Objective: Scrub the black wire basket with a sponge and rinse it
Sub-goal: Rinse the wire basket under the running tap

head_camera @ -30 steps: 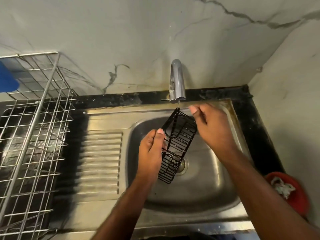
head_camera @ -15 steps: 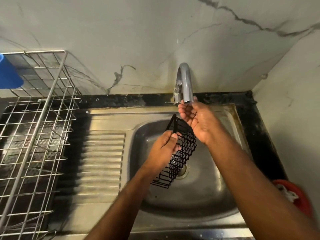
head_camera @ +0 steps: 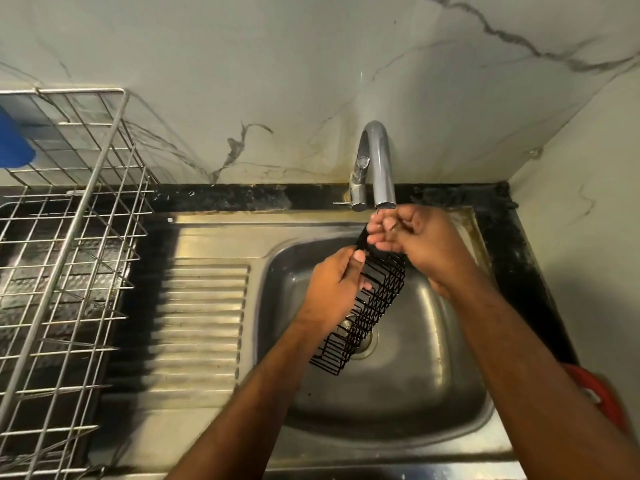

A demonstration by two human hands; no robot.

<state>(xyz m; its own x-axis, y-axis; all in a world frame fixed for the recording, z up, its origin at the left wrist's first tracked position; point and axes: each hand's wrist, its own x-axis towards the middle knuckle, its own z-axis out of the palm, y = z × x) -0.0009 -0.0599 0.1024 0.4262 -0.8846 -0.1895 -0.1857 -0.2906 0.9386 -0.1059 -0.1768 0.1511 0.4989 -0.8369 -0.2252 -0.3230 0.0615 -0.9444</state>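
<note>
The black wire basket [head_camera: 372, 306] hangs over the steel sink [head_camera: 433, 393] in the middle of the frame, tilted, with its upper end near the tap [head_camera: 379, 161] and its lower end above the drain. The left hand [head_camera: 332, 289] grips the left edge of the basket, with the fingers curled round the wire. The right hand [head_camera: 415, 240] is just under the mouth of the tap, at the upper end of the basket; its fingers are bent and touch each other, but I cannot tell if they hold the wire. At the left of the frame a metal dish rack [head_camera: 65, 237] stands on the dark worktop [head_camera: 225, 199], and a blue object [head_camera: 14, 140] is at the upper left edge. A red object [head_camera: 602, 393] lies at the right edge, partly hidden by the right arm.
</note>
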